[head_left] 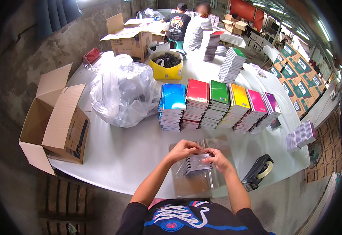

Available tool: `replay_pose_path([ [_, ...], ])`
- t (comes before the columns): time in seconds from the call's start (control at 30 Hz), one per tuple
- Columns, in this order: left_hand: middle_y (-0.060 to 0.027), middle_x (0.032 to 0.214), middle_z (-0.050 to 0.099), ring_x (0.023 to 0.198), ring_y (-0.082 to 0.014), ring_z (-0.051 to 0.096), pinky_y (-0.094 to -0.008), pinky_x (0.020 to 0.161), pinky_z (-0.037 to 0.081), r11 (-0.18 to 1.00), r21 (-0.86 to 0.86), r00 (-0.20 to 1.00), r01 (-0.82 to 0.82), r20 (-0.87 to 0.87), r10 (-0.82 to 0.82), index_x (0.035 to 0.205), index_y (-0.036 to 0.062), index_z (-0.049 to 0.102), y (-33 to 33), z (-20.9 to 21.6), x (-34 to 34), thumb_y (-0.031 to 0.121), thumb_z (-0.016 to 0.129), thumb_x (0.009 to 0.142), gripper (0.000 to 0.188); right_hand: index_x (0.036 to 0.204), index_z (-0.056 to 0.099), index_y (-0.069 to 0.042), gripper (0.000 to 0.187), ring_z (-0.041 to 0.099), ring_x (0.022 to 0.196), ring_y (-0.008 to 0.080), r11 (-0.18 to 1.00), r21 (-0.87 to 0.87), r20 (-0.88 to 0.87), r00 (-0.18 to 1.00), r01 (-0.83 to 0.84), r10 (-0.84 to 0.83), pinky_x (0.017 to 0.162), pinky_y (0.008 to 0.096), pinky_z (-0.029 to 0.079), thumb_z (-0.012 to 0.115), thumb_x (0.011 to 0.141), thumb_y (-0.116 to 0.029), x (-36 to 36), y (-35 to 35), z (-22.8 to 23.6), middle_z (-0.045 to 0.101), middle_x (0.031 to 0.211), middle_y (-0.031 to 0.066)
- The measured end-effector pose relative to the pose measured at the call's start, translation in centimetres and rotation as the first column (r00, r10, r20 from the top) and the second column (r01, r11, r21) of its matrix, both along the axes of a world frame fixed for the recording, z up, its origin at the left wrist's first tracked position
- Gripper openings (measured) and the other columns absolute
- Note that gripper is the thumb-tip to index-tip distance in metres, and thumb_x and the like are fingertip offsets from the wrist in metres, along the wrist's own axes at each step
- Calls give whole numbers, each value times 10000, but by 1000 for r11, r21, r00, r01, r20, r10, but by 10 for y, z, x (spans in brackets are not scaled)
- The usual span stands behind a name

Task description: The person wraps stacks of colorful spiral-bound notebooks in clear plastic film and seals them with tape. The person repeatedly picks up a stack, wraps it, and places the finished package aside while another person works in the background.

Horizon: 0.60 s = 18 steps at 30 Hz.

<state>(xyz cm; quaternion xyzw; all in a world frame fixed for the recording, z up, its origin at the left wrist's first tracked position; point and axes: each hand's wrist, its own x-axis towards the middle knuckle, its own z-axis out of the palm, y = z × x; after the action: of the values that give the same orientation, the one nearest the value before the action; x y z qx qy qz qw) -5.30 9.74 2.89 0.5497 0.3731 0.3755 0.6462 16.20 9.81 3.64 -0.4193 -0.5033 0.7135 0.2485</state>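
Note:
A small stack of spiral notebooks (pixel 196 165) lies in front of me inside a clear plastic bag (pixel 182 178), its coil binding toward the left. My left hand (pixel 185 150) pinches the bag's upper edge above the notebooks. Close beside it, my right hand (pixel 218 159) has its fingers closed on the same plastic, thumb over the notebooks. Under the bag is a flat brown cardboard sheet (pixel 192 188). The fingertips partly overlap, so the exact fold of plastic between them is hidden.
Beyond my hands stand several colour-sorted notebook stacks (pixel 197 91). To the right is a black tape dispenser (pixel 257 172). A big bag of clear plastic (pixel 124 92) and an open carton (pixel 63 125) stand left, a yellow container (pixel 167 70) behind. Two people sit farther back.

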Motion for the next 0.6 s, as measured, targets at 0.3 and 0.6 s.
replay_pose_path([
  [0.3,-123,968,675,878,-133,635,-274,779,508,942,279,930,-186,-260,260,1101,-6,623,-31,15,7,210,746,753,428,936,673,-6,304,580,851,130,993,115,105,994,-18,6,810,281,436,747,659,-106,0,1,7,646,899,37],
  [0.6,-32,886,696,941,-215,603,-333,811,454,845,421,844,-329,-270,463,853,88,733,-43,-6,17,244,744,692,224,862,730,-148,183,599,862,162,768,637,333,922,-68,-195,797,328,425,757,684,-177,-9,-15,31,635,888,29],
])
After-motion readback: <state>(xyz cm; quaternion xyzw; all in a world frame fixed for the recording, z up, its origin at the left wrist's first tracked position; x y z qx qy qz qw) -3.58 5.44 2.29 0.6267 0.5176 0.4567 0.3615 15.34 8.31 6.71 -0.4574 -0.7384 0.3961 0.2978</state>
